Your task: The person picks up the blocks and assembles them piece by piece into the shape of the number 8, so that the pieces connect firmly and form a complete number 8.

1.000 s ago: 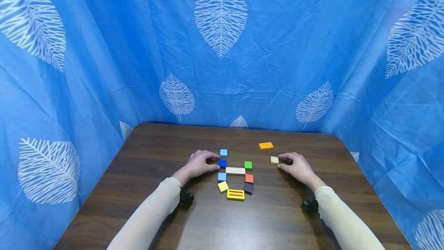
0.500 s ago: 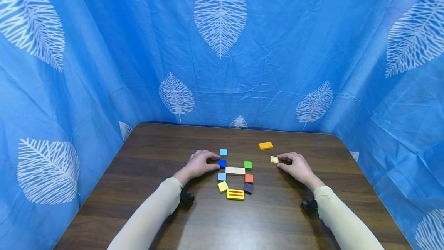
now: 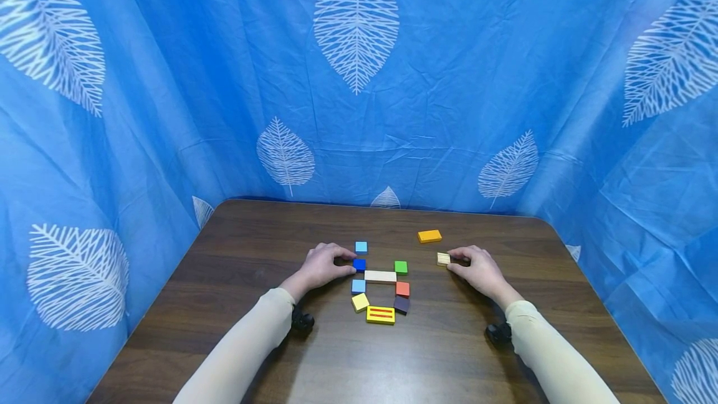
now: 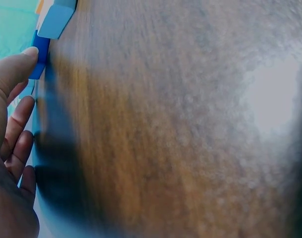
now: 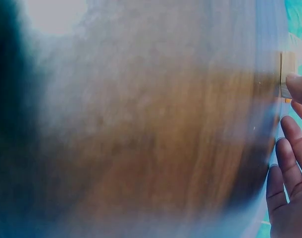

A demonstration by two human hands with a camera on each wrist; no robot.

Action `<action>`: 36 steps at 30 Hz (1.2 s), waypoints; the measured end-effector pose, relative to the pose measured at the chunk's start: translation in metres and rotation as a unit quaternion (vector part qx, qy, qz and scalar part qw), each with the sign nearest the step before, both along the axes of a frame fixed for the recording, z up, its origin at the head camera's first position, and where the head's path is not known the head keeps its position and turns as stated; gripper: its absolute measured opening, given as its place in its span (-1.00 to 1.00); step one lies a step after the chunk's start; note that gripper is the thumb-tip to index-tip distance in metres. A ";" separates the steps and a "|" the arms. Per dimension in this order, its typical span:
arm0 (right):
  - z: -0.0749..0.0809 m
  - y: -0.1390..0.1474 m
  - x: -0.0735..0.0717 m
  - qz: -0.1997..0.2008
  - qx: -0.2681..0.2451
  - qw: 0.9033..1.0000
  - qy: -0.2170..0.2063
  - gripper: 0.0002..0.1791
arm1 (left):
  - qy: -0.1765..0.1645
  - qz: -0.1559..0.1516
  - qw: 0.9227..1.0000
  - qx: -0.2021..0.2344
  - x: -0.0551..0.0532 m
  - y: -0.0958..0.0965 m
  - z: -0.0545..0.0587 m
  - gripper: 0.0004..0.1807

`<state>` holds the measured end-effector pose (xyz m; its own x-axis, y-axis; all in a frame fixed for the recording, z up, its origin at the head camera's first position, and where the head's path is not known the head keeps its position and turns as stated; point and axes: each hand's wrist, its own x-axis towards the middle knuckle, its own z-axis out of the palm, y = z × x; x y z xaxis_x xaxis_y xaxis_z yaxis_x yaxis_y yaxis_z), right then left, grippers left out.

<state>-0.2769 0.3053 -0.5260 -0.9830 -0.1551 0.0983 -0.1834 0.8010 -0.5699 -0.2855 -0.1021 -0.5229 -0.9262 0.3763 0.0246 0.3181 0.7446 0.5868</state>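
Dark-blue block (image 3: pixel 359 265) on the brown table (image 3: pixel 235 242), at the right-hand end of the left hand (image 3: pixel 324 265). Grip: thumb and index finger pinch its left part, index toward the far side, thumb toward the near side; left wrist view shows the thumb tip against it. Other left fingers loosely bent, apart from the block.

Striped pale block (image 3: pixel 443 259) at the left end of the right hand (image 3: pixel 477 268), well right of the dark-blue block. Grip: thumb and index pinch its right part; right wrist view shows thumb contact, index contact hidden there.

Surroundings: far light-blue block (image 3: pixel 361 247) beyond the dark-blue block, apart from it; near light-blue block (image 3: pixel 358 286) on its near side. Cream bar (image 3: pixel 381 277) runs left to right toward the green block (image 3: pixel 401 267). Red block (image 3: pixel 402 289), then purple block (image 3: pixel 401 305), on the group's right; yellow block (image 3: pixel 360 302), askew, near left; red-striped yellow block (image 3: pixel 381 315) nearest. Orange block (image 3: pixel 429 236) lies beyond the striped pale block, slightly left.
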 end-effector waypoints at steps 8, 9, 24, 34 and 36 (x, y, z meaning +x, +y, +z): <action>0.001 -0.002 0.000 -0.002 -0.003 1.000 -0.005 -0.63 | -0.001 0.002 1.000 0.002 0.000 0.000 -0.001 -0.67; 0.001 -0.002 -0.001 0.000 -0.001 1.000 -0.004 -0.63 | -0.001 0.003 1.000 0.002 0.000 0.000 -0.001 -0.67; 0.003 -0.029 -0.006 0.032 -0.034 0.999 -0.019 -0.68 | 0.003 0.003 1.000 0.004 -0.001 -0.001 -0.003 -0.69; 0.010 -0.059 -0.022 0.058 -0.044 0.997 -0.040 -0.69 | 0.002 0.006 1.000 0.005 0.001 0.000 -0.001 -0.70; 0.011 -0.063 -0.025 0.062 -0.040 0.996 -0.045 -0.70 | 0.002 0.007 1.000 0.002 0.001 0.001 -0.001 -0.70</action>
